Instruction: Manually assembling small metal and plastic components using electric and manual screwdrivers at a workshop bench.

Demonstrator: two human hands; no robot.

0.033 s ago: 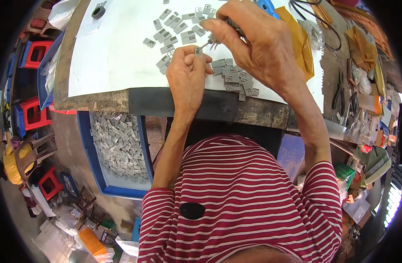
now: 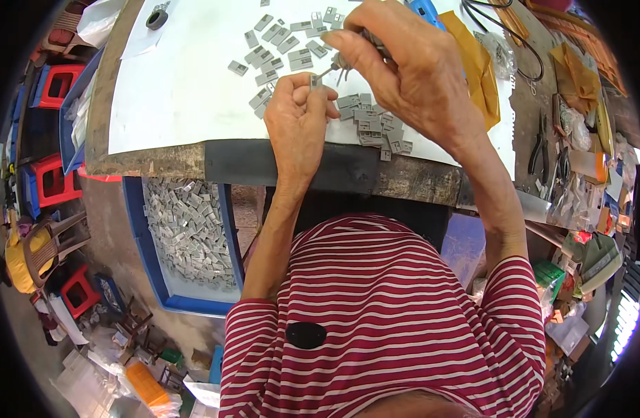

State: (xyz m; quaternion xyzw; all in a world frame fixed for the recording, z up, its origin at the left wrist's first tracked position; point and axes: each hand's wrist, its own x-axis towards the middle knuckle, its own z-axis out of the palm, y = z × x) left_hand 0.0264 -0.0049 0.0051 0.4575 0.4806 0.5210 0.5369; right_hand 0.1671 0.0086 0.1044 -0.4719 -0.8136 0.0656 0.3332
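Observation:
My left hand (image 2: 295, 118) is closed, pinching a small grey metal block (image 2: 315, 81) between thumb and fingers near the table's front edge. My right hand (image 2: 410, 63) is closed round a screwdriver (image 2: 342, 61), whose grip is mostly hidden by the fingers. Its thin shaft slants down to the left, and the tip meets or nearly meets the block. Similar grey blocks (image 2: 300, 59) lie scattered on white paper (image 2: 180, 90) beyond my left hand. A heaped group of them (image 2: 372, 125) sits between my two wrists.
A blue tray (image 2: 140, 237) full of such blocks stands below the table at left. To the right lie a brown envelope (image 2: 479, 73), a blue tool (image 2: 426, 12), a black cable (image 2: 539, 59) and pliers (image 2: 539, 150). A black ring (image 2: 157, 19) rests at far left.

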